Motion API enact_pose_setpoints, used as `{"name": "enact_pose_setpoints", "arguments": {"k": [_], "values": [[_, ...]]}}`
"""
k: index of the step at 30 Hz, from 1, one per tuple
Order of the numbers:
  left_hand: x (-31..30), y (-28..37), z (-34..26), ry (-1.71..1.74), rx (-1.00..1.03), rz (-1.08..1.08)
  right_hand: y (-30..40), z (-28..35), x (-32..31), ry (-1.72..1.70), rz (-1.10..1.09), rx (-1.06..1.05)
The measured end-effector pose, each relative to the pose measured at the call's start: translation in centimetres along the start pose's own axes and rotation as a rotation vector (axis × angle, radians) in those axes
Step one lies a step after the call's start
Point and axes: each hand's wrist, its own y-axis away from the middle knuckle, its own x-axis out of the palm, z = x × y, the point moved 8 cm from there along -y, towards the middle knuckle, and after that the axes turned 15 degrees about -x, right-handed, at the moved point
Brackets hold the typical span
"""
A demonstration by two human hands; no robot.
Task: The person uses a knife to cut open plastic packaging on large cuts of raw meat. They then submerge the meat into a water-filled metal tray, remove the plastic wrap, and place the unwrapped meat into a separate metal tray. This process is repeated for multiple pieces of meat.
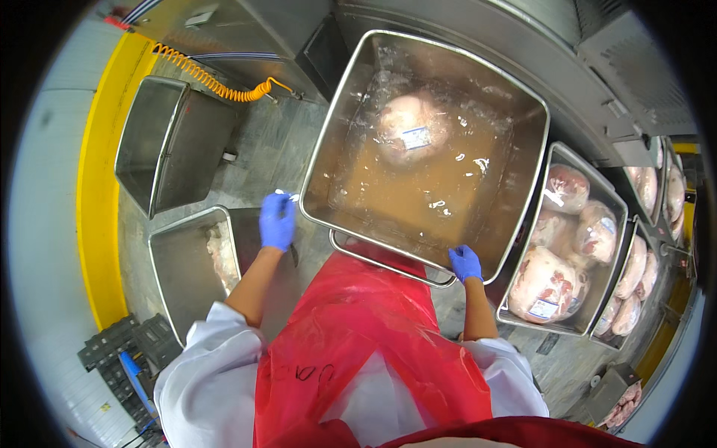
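A large stainless steel tub [482,235] stands in front of me. A big bagged piece of meat [400,115] with a printed label lies inside, towards the far side. My right hand [466,263], in a blue glove, is at the tub's near rim by the right corner, fingers bent over the edge. My left hand [277,222], also blue-gloved, hovers just outside the tub's near left corner. Small white or shiny bits show at its fingertips; whether it holds them is unclear. A push handle [381,266] runs along the tub's near side, against my red apron [358,313].
On the right, a metal tub [594,331] holds several bagged meat pieces [542,283], with more filled tubs beyond. Leftward stand a steel bin [193,151] and another tub [187,269] with pale scraps. An orange coiled hose [224,89] hangs over the floor. Steel machinery [560,78] borders the far side.
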Motion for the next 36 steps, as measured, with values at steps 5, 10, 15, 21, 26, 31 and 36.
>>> {"name": "enact_pose_setpoints", "arguments": {"k": [5,10,15,21,26,31,36], "values": [[18.7,4.1,0.5,-0.535,0.077,0.894,-0.3,-0.1,4.0,0.183,0.374,0.130],[21.5,8.2,2.7,-0.980,-0.119,1.320,0.7,1.3,3.2,0.355,0.427,0.110],[22.7,9.2,5.0,-0.993,-0.045,1.439,2.0,2.2,2.0,0.309,0.281,0.179],[27.9,-5.7,3.4,-0.483,-0.334,1.049,2.5,3.3,0.9,0.259,-0.046,0.112],[40.6,-26.3,2.0,-0.269,0.100,0.388,3.0,3.1,0.7,0.217,-0.170,0.053],[51.0,-30.8,4.2,-0.395,-0.158,0.708,3.1,3.4,0.4,0.219,-0.231,-0.103],[53.5,-28.7,5.3,-0.018,-0.279,0.740,2.8,4.0,0.4,0.194,-0.235,-0.088]]}}
